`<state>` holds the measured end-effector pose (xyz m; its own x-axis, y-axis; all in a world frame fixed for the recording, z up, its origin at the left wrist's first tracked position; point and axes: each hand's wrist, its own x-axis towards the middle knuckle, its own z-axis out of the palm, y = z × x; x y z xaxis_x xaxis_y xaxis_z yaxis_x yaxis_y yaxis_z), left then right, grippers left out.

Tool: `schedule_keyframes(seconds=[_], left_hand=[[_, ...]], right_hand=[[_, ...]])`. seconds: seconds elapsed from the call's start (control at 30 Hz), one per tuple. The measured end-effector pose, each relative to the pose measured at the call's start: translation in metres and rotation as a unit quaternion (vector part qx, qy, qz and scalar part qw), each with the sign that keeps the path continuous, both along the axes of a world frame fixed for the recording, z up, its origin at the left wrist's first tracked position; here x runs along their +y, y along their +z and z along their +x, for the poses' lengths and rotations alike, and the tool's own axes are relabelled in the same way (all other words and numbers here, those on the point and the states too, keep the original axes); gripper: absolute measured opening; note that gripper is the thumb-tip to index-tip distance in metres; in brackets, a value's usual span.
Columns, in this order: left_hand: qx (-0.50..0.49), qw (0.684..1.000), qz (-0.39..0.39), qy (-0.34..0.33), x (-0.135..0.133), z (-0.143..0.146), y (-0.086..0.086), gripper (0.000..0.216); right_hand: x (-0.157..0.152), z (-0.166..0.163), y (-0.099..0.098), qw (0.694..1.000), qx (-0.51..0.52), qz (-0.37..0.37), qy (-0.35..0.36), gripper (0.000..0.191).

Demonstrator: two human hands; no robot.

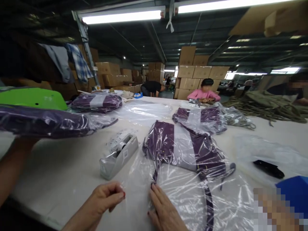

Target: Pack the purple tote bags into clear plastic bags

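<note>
A purple and white garment (185, 146) lies inside a clear plastic bag (192, 192) on the white table (60, 173) in front of me. My right hand (165, 210) lies flat on the bag's near edge, fingers apart and pointing away. My left hand (106, 199) hovers just left of the bag with thumb and fingers pinched together; nothing visible sits between them. A grey tape dispenser (119, 154) stands just beyond my left hand.
Bagged purple garments lie at the left (53, 123), back left (96, 102) and middle (202, 118). A black object (269, 168) rests at the right. A person in pink (204, 93) works at the far edge. Olive fabric (267, 102), cardboard boxes (199, 72) behind.
</note>
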<state>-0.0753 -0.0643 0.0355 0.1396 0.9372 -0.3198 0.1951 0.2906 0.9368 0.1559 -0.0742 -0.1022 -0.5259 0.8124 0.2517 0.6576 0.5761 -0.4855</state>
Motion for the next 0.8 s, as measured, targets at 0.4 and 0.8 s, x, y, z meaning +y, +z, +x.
schedule_keyframes(seconds=[0.4, 0.8], left_hand=[[0.001, 0.989, 0.115, -0.092, 0.074, 0.189, -0.024, 0.014], [0.180, 0.829, 0.516, -0.115, 0.113, 0.169, -0.063, 0.023]], right_hand=[[0.027, 0.062, 0.055, 0.620, 0.653, -0.383, -0.207, 0.056], [0.081, 0.094, 0.048, 0.849, 0.341, -0.158, -0.372, 0.029]])
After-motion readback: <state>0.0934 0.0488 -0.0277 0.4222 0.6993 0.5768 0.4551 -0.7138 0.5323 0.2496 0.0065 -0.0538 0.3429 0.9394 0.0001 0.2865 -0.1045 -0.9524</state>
